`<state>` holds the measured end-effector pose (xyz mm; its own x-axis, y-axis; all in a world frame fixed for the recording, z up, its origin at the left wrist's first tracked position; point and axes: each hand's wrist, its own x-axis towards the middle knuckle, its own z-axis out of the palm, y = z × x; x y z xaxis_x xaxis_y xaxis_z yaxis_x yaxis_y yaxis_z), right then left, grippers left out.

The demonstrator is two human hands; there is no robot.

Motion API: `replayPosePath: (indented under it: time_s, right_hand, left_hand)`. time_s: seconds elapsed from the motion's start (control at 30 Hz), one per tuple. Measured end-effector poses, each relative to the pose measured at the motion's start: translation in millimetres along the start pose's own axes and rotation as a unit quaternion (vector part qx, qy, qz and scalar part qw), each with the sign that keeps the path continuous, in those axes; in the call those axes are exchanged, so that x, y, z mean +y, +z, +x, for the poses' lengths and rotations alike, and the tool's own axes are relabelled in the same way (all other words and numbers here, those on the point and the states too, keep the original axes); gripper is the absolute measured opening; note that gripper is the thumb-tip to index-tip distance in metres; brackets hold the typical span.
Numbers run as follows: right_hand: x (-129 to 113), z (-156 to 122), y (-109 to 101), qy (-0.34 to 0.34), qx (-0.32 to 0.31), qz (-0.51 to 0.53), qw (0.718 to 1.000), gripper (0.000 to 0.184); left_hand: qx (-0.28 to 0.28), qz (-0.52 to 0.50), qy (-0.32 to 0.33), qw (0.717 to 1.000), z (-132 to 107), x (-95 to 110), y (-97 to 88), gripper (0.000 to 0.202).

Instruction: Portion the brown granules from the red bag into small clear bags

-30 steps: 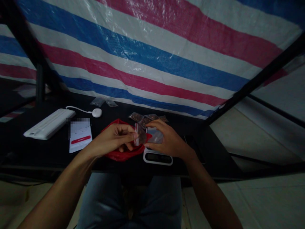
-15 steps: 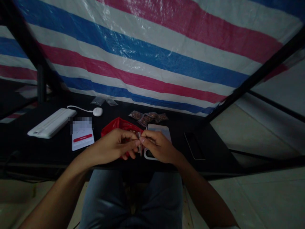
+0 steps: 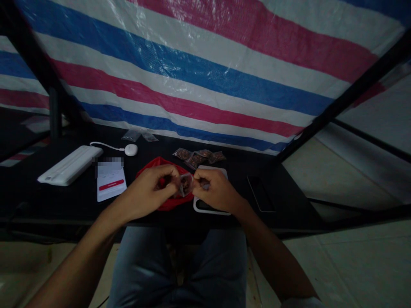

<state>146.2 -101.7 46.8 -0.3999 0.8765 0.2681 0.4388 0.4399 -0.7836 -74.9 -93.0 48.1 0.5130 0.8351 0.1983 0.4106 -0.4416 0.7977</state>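
My left hand (image 3: 147, 191) and my right hand (image 3: 213, 191) pinch a small clear zip bag (image 3: 185, 185) with brown contents between their fingertips. Below the hands lies a crumpled red plastic bag (image 3: 150, 172), partly hidden by my left hand. My right hand hangs over a white digital scale (image 3: 212, 170), and its wrist and fingers hide most of the scale's top. Just behind the hands is a pile of small bags of brown pieces (image 3: 195, 157).
On the black table (image 3: 289, 201) are two empty clear bags (image 3: 135, 135), a white power bank (image 3: 70, 165) with a cord to a small round white device (image 3: 131, 149), a printed card (image 3: 111, 185) and a black phone (image 3: 260, 193). A striped tarp (image 3: 192, 85) hangs behind.
The small bag has turned from edge-on to face-on, showing its brown contents. My hands have drawn slightly apart, and the scale's top shows more than before.
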Motion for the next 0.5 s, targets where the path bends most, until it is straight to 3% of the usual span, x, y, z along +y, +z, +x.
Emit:
replayPosePath:
  time_s: [0.07,0.13,0.17,0.3,0.4,0.5]
  right_hand:
    - [-2.2,3.6,-0.2,-0.001,0.005,0.019,1.000,0.014]
    - [-3.0,6.3,0.7,0.011,-0.004,0.048,0.999,0.016]
    - [-2.6,7.1,1.1,0.019,-0.011,0.061,0.998,0.016]
    - [4.9,8.5,-5.3,0.027,-0.014,0.085,0.996,0.019]
    - [19.5,9.2,-23.8,0.027,0.029,0.089,0.995,0.024]
    - [43.4,9.9,-49.0,0.041,0.108,0.085,0.990,0.029]
  left_hand:
    - [0.033,0.027,0.061,0.997,-1.3,-5.8,4.5,0.053]
    - [0.031,0.032,0.089,0.995,-0.8,-13.2,10.9,0.085]
    - [0.016,0.028,0.086,0.996,0.1,-16.5,13.6,0.083]
    - [-0.013,0.022,0.069,0.997,7.4,-22.0,11.2,0.041]
    - [-0.032,0.106,0.074,0.991,18.2,-21.1,-5.2,0.042]
    - [-0.077,0.266,0.068,0.959,34.5,-20.7,-23.4,0.044]
